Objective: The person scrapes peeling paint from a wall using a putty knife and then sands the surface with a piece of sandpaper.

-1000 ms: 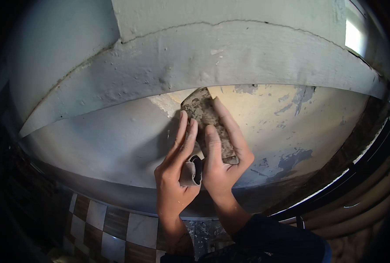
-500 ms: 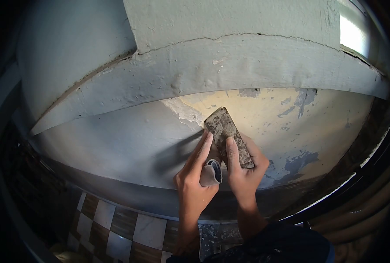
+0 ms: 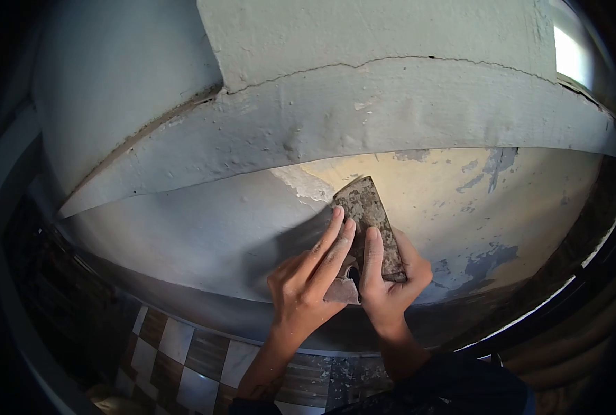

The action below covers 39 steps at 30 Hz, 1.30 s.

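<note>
A flat rectangular metal scraper (image 3: 363, 202), its face mottled with dried residue, is tilted against the peeling wall (image 3: 446, 194). My right hand (image 3: 391, 294) grips its lower part, thumb laid along the face and fingers behind. Two outstretched fingers of my left hand (image 3: 301, 287) press on the scraper's left side. A curled piece of what looks like sandpaper (image 3: 342, 292), pale outside and dark inside, is held in that same hand, beside the right thumb. The scraper's upper edge meets the wall by a chipped patch (image 3: 304, 183); the contact itself is partly hidden.
Overhead, a grey ledge (image 3: 252, 135) with a long crack juts out above the wall. Checkered tiles (image 3: 176, 339) and pale flakes lie below. A dark frame (image 3: 577, 228) borders the wall on the right, and light enters at upper right (image 3: 572, 59).
The left fingers have spread and slid further onto the scraper. The curled sandpaper has tipped and flattened in the left hand. The view has shifted slightly.
</note>
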Tool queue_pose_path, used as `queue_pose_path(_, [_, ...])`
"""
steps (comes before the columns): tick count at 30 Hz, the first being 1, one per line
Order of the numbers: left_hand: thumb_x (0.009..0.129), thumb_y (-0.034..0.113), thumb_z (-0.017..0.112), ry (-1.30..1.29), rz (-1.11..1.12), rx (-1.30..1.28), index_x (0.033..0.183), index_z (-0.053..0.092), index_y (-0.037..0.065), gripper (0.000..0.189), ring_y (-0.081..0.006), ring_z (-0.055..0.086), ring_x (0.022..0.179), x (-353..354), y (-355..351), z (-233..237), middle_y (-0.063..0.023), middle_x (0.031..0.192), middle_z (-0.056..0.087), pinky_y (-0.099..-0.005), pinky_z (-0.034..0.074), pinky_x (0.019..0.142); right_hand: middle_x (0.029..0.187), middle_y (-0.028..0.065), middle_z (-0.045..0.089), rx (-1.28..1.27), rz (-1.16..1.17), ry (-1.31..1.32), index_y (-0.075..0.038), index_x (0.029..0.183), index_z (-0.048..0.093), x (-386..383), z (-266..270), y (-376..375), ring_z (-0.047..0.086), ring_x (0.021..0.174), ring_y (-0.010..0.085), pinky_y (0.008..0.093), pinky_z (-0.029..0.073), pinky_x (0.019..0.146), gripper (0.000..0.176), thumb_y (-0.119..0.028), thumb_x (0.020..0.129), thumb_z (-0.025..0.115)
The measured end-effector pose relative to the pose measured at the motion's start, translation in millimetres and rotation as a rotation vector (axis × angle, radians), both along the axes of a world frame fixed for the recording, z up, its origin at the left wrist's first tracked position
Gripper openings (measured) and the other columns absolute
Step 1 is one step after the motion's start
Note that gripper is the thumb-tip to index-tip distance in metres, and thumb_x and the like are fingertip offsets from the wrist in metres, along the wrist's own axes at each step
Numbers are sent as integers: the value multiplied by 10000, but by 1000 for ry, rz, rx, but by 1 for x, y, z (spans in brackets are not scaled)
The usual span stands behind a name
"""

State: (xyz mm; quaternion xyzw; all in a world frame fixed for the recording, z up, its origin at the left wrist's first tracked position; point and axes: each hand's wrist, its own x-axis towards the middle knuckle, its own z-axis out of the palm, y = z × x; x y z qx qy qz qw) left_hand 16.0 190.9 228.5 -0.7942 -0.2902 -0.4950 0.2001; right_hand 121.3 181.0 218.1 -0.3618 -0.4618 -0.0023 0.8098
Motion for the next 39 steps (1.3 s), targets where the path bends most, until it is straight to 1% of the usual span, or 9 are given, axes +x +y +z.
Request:
queue_pose_path(4, [615, 61, 633, -18, -4, 3, 1106, 611, 34, 492, -170, 653, 669, -4, 6, 4, -109, 1177, 578, -225, 491, 547, 606, 121, 603, -8, 14, 27, 58, 861, 625, -7, 9, 3, 574, 527, 93, 225, 427, 484, 106, -1, 774, 609])
queue_pose_path(9, [597, 50, 641, -94, -43, 28, 1113, 601, 17, 518, -180, 656, 675, 1, 5, -2, -126, 1172, 577, -235, 499, 554, 606, 115, 601, -12, 19, -33, 64, 862, 623, -3, 9, -1, 571, 536, 80, 219, 427, 486, 107, -6, 785, 601])
queue_pose_path(12, [598, 42, 632, -81, -69, -1, 1118, 600, 21, 521, -189, 667, 743, 5, 1, -7, -123, 1177, 575, -236, 510, 581, 605, 106, 607, -49, 29, -40, 66, 862, 624, 2, 3, -8, 564, 531, 70, 216, 425, 481, 107, -8, 789, 600])
queue_pose_path(16, [603, 42, 628, -127, -114, -22, 1138, 584, 12, 538, -204, 665, 793, 6, 3, -16, -144, 1188, 563, -244, 518, 612, 591, 90, 606, -5, -27, -36, 67, 864, 626, -1, 0, -6, 552, 515, 61, 211, 419, 469, 103, -6, 798, 594])
queue_pose_path(23, [621, 23, 606, -134, -152, -19, 1146, 575, 6, 526, -227, 664, 806, 2, 12, -22, -156, 1183, 562, -256, 522, 623, 605, 97, 615, -47, -53, -17, 75, 869, 620, -8, -8, -4, 565, 531, 65, 207, 428, 481, 110, -7, 798, 605])
queue_pose_path(25, [620, 12, 583, -137, -169, -2, 1140, 579, 8, 520, -222, 665, 799, 2, 13, -20, -156, 1178, 566, -254, 523, 618, 609, 101, 619, 38, -149, -2, 80, 867, 617, -13, -8, -1, 569, 535, 67, 203, 429, 485, 111, -3, 794, 609])
queue_pose_path(35, [595, -19, 568, -106, -123, -30, 1135, 584, 18, 542, -193, 667, 765, 1, 10, -14, -144, 1183, 565, -237, 514, 590, 610, 88, 614, 19, -115, 32, 79, 861, 616, -12, -7, 2, 545, 529, 56, 206, 424, 484, 108, -8, 798, 610])
queue_pose_path(38, [603, -21, 579, -93, -54, -58, 1154, 571, 25, 552, -215, 663, 823, 4, 12, -11, -139, 1201, 554, -246, 522, 621, 612, 77, 609, -35, -47, 55, 67, 857, 619, -9, 0, 7, 533, 532, 52, 208, 420, 485, 107, -26, 805, 610])
queue_pose_path(39, [611, -22, 585, -143, -65, 8, 1163, 565, 27, 555, -229, 655, 860, 5, 17, -8, -139, 1211, 546, -256, 525, 641, 613, 75, 609, 2, -9, 66, 63, 857, 620, -10, 6, 9, 533, 536, 53, 208, 418, 486, 106, -30, 808, 608])
